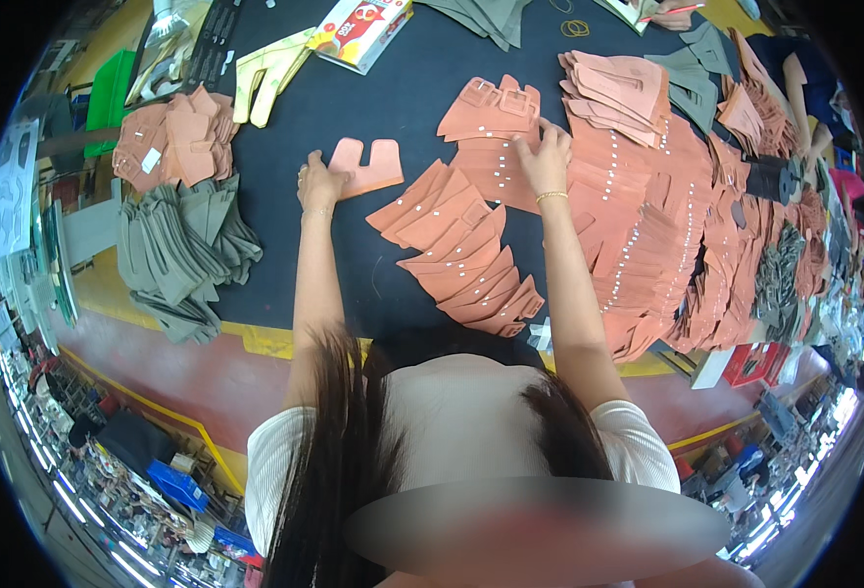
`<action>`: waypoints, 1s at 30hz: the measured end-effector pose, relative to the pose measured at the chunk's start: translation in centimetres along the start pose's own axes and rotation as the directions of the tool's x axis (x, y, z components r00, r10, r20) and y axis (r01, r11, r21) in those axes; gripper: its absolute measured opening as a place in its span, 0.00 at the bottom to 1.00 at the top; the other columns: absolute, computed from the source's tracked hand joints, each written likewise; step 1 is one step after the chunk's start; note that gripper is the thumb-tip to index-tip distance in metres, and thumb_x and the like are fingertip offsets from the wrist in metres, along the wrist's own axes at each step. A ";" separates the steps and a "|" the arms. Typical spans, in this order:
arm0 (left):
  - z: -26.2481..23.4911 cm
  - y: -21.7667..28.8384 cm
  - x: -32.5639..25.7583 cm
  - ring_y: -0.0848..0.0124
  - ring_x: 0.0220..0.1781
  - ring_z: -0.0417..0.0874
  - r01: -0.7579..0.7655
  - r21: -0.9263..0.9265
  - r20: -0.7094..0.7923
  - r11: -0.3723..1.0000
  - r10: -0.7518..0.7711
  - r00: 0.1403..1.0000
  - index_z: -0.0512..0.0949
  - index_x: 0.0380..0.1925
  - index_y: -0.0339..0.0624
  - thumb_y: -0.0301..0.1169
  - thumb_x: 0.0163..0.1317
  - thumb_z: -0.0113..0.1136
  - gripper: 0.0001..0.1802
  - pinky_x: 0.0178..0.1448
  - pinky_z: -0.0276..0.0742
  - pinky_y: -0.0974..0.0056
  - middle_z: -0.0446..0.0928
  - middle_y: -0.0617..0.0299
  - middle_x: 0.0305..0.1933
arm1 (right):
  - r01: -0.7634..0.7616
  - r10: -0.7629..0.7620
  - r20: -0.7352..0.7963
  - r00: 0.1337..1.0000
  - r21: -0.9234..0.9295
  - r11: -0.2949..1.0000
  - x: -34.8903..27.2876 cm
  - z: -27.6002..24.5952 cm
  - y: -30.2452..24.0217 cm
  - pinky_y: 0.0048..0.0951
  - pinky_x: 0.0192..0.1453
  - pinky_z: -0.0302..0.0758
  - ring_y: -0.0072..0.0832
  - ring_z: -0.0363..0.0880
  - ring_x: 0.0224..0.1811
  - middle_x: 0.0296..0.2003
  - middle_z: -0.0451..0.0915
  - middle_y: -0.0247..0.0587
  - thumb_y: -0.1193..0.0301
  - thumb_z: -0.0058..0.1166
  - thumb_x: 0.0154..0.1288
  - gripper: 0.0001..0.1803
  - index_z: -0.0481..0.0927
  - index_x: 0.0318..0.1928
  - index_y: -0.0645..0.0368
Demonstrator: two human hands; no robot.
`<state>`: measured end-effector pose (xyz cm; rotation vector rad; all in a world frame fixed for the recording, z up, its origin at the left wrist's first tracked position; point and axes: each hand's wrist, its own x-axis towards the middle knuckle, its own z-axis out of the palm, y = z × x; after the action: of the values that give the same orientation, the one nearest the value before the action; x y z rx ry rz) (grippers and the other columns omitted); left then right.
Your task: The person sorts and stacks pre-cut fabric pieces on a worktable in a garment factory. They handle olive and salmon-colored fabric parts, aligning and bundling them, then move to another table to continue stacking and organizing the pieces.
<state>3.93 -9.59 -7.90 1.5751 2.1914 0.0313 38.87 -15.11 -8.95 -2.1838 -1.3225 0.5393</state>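
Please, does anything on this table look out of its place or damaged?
No spill or damage is evident. The red-and-white box looks odd: a printed package lying askew beside the yellow cut pieces. The thin yellow loops at the far side also look stray. The fanned pink pieces seem spread on purpose.

cutout [381, 169]: matt, suede-like | tabletop [383, 110]: smooth, matt | box [361, 29]: glossy card
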 end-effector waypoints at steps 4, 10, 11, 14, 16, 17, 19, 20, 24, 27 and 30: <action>1.2 -1.3 1.1 0.53 0.47 0.82 0.035 -0.118 0.171 0.992 -0.015 0.985 0.75 0.43 0.37 0.37 0.45 0.73 0.26 0.51 0.76 0.55 0.81 0.46 0.41 | 0.052 -0.052 -0.030 0.998 0.013 0.999 -2.8 -1.0 0.0 0.47 0.67 0.59 0.54 0.58 0.64 0.61 0.61 0.55 0.65 0.63 0.55 0.31 0.70 0.59 0.57; 0.3 -0.4 -0.1 0.53 0.42 0.84 -0.067 -0.236 0.102 0.969 0.093 0.990 0.76 0.35 0.38 0.33 0.48 0.69 0.17 0.45 0.76 0.57 0.82 0.48 0.35 | 0.084 -0.085 0.020 0.996 0.053 0.995 -5.9 -3.5 0.1 0.44 0.65 0.63 0.51 0.62 0.62 0.60 0.64 0.53 0.68 0.61 0.57 0.25 0.73 0.56 0.56; -0.5 0.4 -0.3 0.53 0.41 0.84 -0.101 -0.260 0.088 0.960 0.128 0.988 0.76 0.36 0.38 0.33 0.49 0.68 0.16 0.45 0.76 0.57 0.82 0.49 0.34 | 0.097 -0.099 0.027 0.995 0.064 0.993 -6.3 -3.8 0.2 0.43 0.65 0.64 0.50 0.63 0.62 0.59 0.64 0.53 0.68 0.61 0.57 0.24 0.73 0.55 0.56; -3.2 3.4 -1.1 0.54 0.40 0.83 -0.217 -0.281 0.055 0.935 0.241 0.969 0.77 0.37 0.42 0.29 0.55 0.62 0.10 0.44 0.75 0.57 0.82 0.51 0.35 | 0.110 -0.118 0.062 0.991 0.112 0.988 -7.6 -4.4 0.3 0.41 0.64 0.65 0.49 0.65 0.61 0.58 0.67 0.52 0.69 0.60 0.57 0.22 0.74 0.54 0.57; -4.8 5.4 -1.9 0.54 0.41 0.83 -0.278 -0.310 0.038 0.909 0.304 0.952 0.77 0.39 0.43 0.29 0.57 0.60 0.09 0.44 0.75 0.58 0.82 0.51 0.35 | 0.104 -0.124 0.112 0.986 0.168 0.980 -8.6 -4.6 0.1 0.40 0.64 0.65 0.48 0.65 0.61 0.57 0.68 0.51 0.69 0.59 0.58 0.21 0.75 0.53 0.58; -5.4 6.4 -2.3 0.54 0.41 0.83 -0.300 -0.380 0.018 0.875 0.332 0.943 0.78 0.41 0.44 0.28 0.58 0.59 0.10 0.44 0.76 0.58 0.82 0.51 0.36 | 0.112 -0.136 0.129 0.982 0.178 0.978 -8.9 -4.6 -0.1 0.39 0.63 0.67 0.47 0.67 0.60 0.55 0.69 0.51 0.70 0.58 0.58 0.19 0.76 0.51 0.59; -6.3 8.0 -2.6 0.72 0.33 0.80 -0.389 -0.405 -0.035 0.828 0.411 0.911 0.77 0.41 0.38 0.26 0.59 0.59 0.10 0.40 0.74 0.65 0.82 0.55 0.32 | 0.118 -0.155 0.168 0.973 0.213 0.970 -9.6 -4.6 -0.6 0.38 0.62 0.68 0.47 0.69 0.58 0.53 0.71 0.51 0.70 0.58 0.59 0.17 0.77 0.49 0.60; -6.8 8.4 -2.7 0.73 0.34 0.79 -0.418 -0.427 -0.040 0.802 0.445 0.895 0.77 0.41 0.38 0.26 0.60 0.59 0.10 0.40 0.73 0.66 0.82 0.55 0.31 | 0.139 -0.185 0.180 0.966 0.239 0.961 -9.9 -4.5 -0.8 0.38 0.61 0.68 0.47 0.70 0.58 0.53 0.71 0.51 0.70 0.58 0.59 0.16 0.77 0.48 0.60; -8.1 9.0 -2.9 0.78 0.32 0.76 -0.311 -0.582 0.034 0.751 0.405 0.914 0.77 0.42 0.36 0.24 0.58 0.59 0.11 0.39 0.72 0.69 0.79 0.62 0.28 | 0.091 -0.170 0.240 0.956 0.307 0.947 -10.8 -4.0 -1.4 0.37 0.60 0.69 0.45 0.73 0.54 0.50 0.74 0.50 0.70 0.56 0.62 0.13 0.78 0.46 0.62; -9.6 7.3 -2.7 0.73 0.31 0.78 -0.268 -0.529 0.001 0.805 0.316 0.949 0.79 0.41 0.37 0.27 0.55 0.58 0.13 0.39 0.73 0.65 0.80 0.60 0.29 | 0.149 -0.219 0.262 0.940 0.260 0.954 -10.7 -3.8 -1.3 0.36 0.59 0.70 0.43 0.74 0.54 0.50 0.74 0.50 0.70 0.56 0.63 0.13 0.78 0.46 0.62; -11.7 4.7 -1.1 0.67 0.32 0.82 -0.300 -0.445 -0.106 0.844 0.283 0.953 0.79 0.41 0.37 0.28 0.54 0.59 0.14 0.40 0.74 0.62 0.81 0.56 0.30 | 0.168 -0.253 0.280 0.926 0.295 0.941 -10.2 -3.6 -1.3 0.36 0.57 0.72 0.41 0.75 0.53 0.49 0.74 0.49 0.71 0.56 0.63 0.13 0.78 0.46 0.62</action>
<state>4.17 -6.24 4.33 1.6109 1.7678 0.6293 35.56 -24.58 -4.69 -1.7588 -1.5277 0.9502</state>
